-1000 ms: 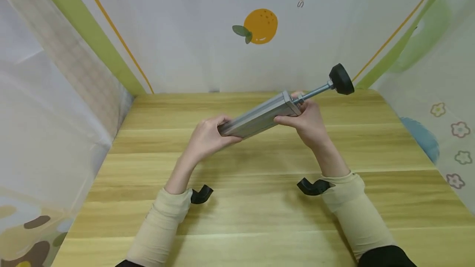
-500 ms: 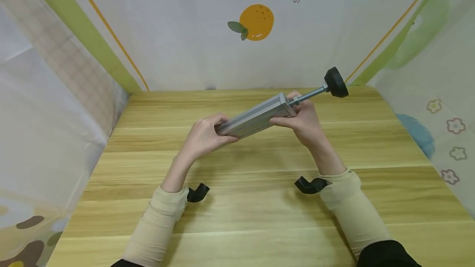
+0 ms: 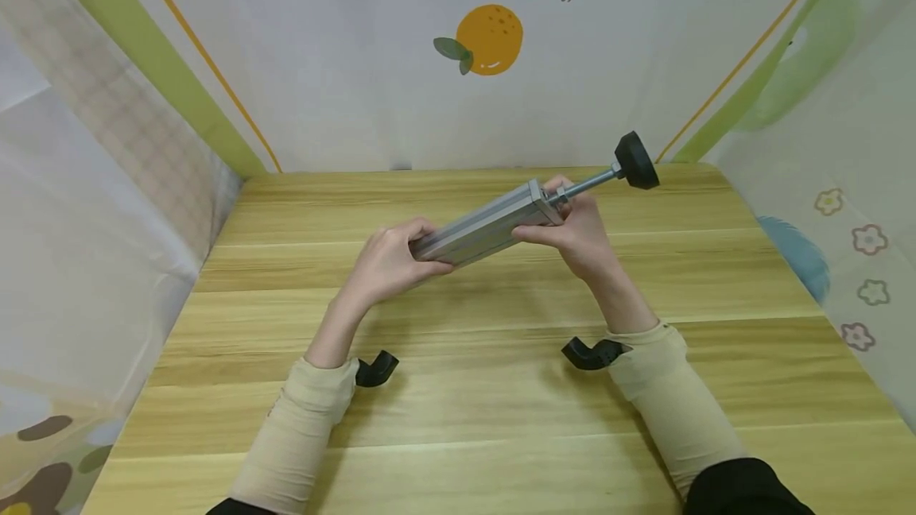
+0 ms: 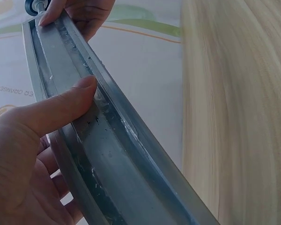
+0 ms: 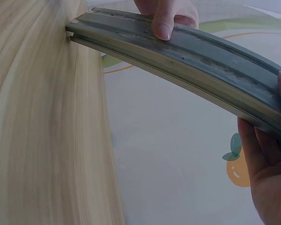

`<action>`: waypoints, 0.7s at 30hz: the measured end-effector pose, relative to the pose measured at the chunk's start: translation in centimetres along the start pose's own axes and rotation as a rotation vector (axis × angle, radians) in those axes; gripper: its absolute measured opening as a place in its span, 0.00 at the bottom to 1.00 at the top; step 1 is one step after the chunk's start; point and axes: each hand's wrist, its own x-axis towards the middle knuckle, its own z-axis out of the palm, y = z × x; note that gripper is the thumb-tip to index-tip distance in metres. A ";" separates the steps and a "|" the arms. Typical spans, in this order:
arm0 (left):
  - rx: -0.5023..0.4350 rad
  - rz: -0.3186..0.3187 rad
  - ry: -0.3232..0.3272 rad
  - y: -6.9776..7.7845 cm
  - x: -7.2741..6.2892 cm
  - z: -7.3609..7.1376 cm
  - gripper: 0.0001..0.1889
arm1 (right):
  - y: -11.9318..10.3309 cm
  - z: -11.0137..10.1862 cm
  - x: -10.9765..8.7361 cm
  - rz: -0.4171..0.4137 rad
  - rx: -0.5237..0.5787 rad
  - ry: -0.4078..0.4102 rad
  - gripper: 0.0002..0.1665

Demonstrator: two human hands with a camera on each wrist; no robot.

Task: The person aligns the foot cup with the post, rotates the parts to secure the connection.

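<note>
Both hands hold a grey metal profile [image 3: 479,229] tilted above the table, its right end higher. From that end a threaded rod [image 3: 592,182] with nuts sticks out, tipped by a black levelling foot [image 3: 635,160]. My left hand [image 3: 390,261] grips the lower left end, thumb across the grooved face, as the left wrist view shows on the profile [image 4: 126,164]. Near the end plate my right hand [image 3: 583,237] grips the other end, thumb on the near side and fingers behind. In the right wrist view the profile's [image 5: 192,58] lower left end shows beyond the left hand [image 5: 178,11].
Below lies a wood-grain table [image 3: 487,404]. A white printed curtain [image 3: 343,86] hangs behind its far edge, with more cloth [image 3: 107,205] at the left and at the right [image 3: 823,141]. Black curved pieces [image 3: 378,369] jut from both cuffs.
The whole head view has shifted slightly, so hands, profile and table appear a little further left. Both hands keep the same grip, and the profile keeps about the same tilt.
</note>
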 end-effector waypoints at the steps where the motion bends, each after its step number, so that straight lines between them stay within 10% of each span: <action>1: 0.002 0.001 -0.001 -0.1 0.0 0.0 0.23 | 0.1 0.0 0.0 -0.001 -0.001 -0.002 0.27; 21: 0.048 0.112 -0.051 0.5 0.1 0.5 0.32 | 0.4 -0.5 0.2 0.013 -0.047 0.014 0.24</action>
